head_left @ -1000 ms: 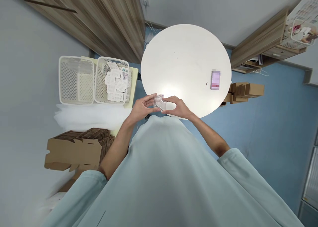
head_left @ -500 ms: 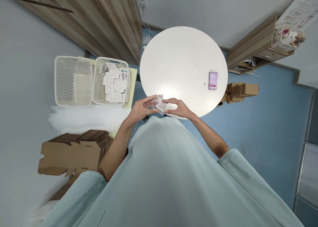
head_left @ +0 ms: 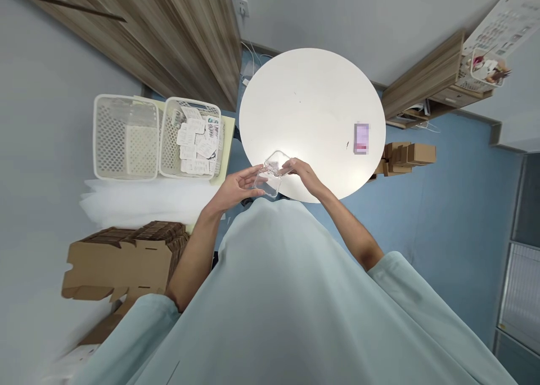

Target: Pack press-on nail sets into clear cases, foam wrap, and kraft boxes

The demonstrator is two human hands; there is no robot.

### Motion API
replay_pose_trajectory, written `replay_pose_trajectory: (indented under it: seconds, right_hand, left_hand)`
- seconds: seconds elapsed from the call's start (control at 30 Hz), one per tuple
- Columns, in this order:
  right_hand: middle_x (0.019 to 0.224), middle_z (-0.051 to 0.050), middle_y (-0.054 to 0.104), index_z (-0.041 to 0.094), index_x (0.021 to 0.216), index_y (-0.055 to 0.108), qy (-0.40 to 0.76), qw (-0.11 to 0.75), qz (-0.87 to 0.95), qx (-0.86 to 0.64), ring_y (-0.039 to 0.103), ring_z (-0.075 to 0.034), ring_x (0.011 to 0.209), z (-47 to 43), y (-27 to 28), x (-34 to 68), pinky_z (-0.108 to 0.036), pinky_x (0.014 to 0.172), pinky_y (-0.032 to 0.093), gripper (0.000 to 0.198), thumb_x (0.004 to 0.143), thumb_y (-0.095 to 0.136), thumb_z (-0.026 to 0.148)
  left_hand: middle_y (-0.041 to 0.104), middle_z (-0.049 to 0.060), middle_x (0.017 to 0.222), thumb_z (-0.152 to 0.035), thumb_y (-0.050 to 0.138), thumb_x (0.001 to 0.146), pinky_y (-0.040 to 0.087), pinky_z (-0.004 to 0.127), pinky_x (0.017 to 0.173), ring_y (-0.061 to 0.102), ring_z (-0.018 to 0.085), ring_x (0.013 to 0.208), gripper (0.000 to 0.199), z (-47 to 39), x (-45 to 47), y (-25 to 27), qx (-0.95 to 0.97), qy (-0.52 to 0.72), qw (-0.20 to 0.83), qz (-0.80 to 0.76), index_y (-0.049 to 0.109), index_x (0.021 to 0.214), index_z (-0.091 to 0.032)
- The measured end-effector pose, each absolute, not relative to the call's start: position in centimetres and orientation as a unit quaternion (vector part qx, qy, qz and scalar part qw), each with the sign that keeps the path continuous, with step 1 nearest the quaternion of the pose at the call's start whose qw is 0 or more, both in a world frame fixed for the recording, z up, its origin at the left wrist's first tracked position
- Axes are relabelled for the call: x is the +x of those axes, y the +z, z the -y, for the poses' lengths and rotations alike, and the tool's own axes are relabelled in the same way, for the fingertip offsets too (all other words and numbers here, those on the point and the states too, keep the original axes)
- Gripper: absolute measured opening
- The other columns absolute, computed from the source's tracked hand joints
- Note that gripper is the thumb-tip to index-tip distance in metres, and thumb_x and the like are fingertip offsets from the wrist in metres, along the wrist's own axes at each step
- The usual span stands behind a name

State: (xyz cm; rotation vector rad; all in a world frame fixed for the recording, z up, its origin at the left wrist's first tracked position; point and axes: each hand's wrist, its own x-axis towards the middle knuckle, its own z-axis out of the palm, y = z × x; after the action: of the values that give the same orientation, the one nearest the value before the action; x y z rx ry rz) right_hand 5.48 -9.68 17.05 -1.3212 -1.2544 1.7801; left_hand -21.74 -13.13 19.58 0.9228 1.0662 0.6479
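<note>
The left hand (head_left: pixel 234 190), half curled, holds a clear case (head_left: pixel 274 175) between thumb and fingers; the right hand (head_left: pixel 304 175) has its far side pinched. Opening looks done: the halves spread apart, not shut. I cannot tell whether a small printed piece (head_left: pixel 273 164) lies inside. Beneath is the desk's (head_left: pixel 310 104) near edge; farther off lies a purple thing (head_left: pixel 361 137).

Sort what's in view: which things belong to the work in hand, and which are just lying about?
In hand:
clear plastic case, held between left hand and right hand

Apparently just lying about, untouched:
purple blurred item on the round table
stacked flat cardboard
brown boxes

Can't tell: printed cards in a white basket.
</note>
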Motion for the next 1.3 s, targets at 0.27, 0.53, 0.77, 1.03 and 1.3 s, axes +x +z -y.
replay_pose_trajectory:
  seconds: [0.27,0.53,0.77,1.03,1.3]
  right_hand:
    - [0.088,-0.003,0.073,0.025,0.093,0.062,0.648,0.322,0.481,-0.495,0.069,-0.020,0.086,8.7,13.7,2.7,-0.037,0.087,0.060,0.074,0.085,0.064,0.099]
    - [0.093,-0.005,0.076,0.023,0.098,0.069,0.629,0.299,0.504,-0.511,0.070,-0.019,0.084,7.9,11.2,2.0,-0.035,0.086,0.060,0.069,0.101,0.050,0.090]
    - [0.116,-0.008,0.081,0.022,0.127,0.070,0.467,0.108,0.634,-0.607,0.074,-0.023,0.105,5.2,5.7,3.1,-0.036,0.096,0.056,0.029,0.108,0.062,0.042]
    - [0.141,-0.022,0.069,0.014,0.141,0.066,0.287,-0.119,0.770,-0.556,0.061,-0.036,0.132,4.2,1.1,1.0,-0.046,0.112,0.044,0.044,0.101,0.074,0.031]
    - [0.141,-0.024,0.063,0.012,0.128,0.064,0.272,-0.123,0.783,-0.546,0.056,-0.034,0.127,4.3,-0.3,0.8,-0.039,0.105,0.042,0.032,0.098,0.072,0.020]
  left_hand:
    - [0.049,0.022,0.175,-0.035,0.101,0.077,0.064,0.057,0.113,0.073,0.039,0.135,0.110,13.5,-21.2,17.8,0.370,0.327,0.721,-0.486,0.047,0.173,-0.026]
    - [0.069,0.022,0.156,-0.022,0.094,0.079,0.063,0.055,0.114,0.075,0.036,0.132,0.095,12.7,-21.9,16.3,0.290,0.372,0.715,-0.516,0.055,0.165,-0.017]
    - [0.069,0.018,0.157,-0.010,0.087,0.074,0.062,0.051,0.117,0.077,0.032,0.130,0.081,13.7,-24.4,16.8,0.212,0.423,0.670,-0.573,0.067,0.151,-0.018]
    - [0.071,0.015,0.154,-0.005,0.087,0.072,0.063,0.048,0.117,0.076,0.031,0.131,0.067,15.2,-26.4,17.2,0.156,0.467,0.629,-0.602,0.075,0.136,-0.018]
    - [0.072,0.014,0.153,-0.006,0.090,0.074,0.063,0.045,0.117,0.077,0.028,0.128,0.064,16.1,-26.8,17.4,0.114,0.488,0.602,-0.621,0.076,0.135,-0.017]
